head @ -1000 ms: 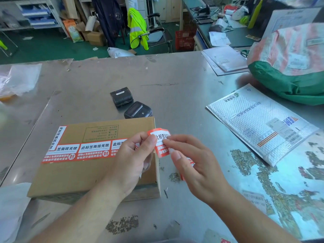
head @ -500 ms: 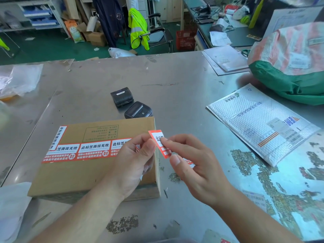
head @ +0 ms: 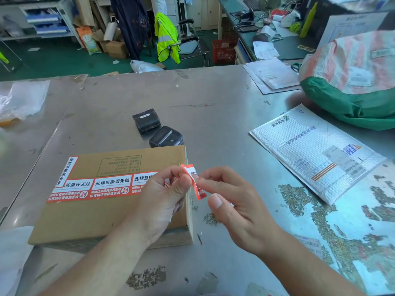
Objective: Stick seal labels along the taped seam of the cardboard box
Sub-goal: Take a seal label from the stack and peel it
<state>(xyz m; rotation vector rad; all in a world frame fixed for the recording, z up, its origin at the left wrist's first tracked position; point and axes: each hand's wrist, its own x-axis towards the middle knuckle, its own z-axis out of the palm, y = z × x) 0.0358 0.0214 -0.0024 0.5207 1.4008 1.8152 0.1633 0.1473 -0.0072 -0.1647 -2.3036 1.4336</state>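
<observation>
Both hands, left [head: 162, 195] and right [head: 233, 201], pinch one label [head: 193, 178] at the box's [head: 102, 218] right edge. Two black devices [head: 156, 130] sit just behind; the mailer [head: 316, 152] lies well right, bare surface [head: 213, 116] between.

Matt brown cardboard box [head: 89, 218] on scuffed, dull-sheened metal table [head: 213, 116]

Green floor [head: 53, 60], steel table [head: 213, 99], shelving [head: 42, 20] back left, hi-vis vest [head: 165, 37] on chair, cluttered desk [head: 284, 45] right.
</observation>
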